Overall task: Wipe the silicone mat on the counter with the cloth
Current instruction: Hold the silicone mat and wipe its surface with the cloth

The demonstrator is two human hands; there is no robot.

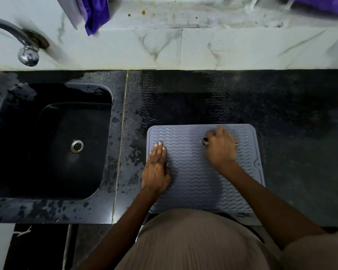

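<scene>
Right hand (220, 147) grip looks bunched, blurred, cloth unseen; left hand (157, 168) lies flat, fingers straight, pinning the silicone mat (193, 172) on the bench (291, 114). Best wipe along the ridges, pressing steadily

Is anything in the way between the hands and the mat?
No. The left hand lies flat on the mat, and the blurred right hand is right on it too. Nothing visible sits between.

Grey wavy-ribbed silicone mat (193, 172) lies flat at the black counter's (281, 114) front edge.
</scene>
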